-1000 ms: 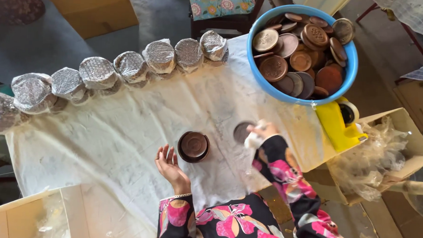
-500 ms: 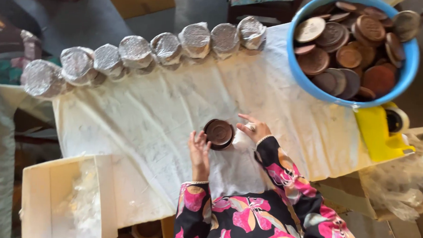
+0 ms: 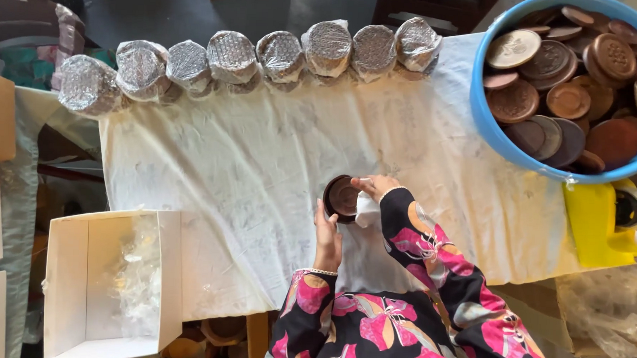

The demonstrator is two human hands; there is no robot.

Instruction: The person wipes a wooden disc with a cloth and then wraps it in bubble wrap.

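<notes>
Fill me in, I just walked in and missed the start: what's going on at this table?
A person in floral sleeves holds a dark brown round dish over a white cloth. The left hand steadies it, and the right hand presses a small white rag against it. A blue tub at the right is heaped with similar brown dishes. Bubble-wrapped bundles line the far edge. An open white box sits at the left.

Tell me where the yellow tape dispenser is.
In the head view, the yellow tape dispenser sits at the table's right edge, just below the blue tub of brown discs.
</notes>
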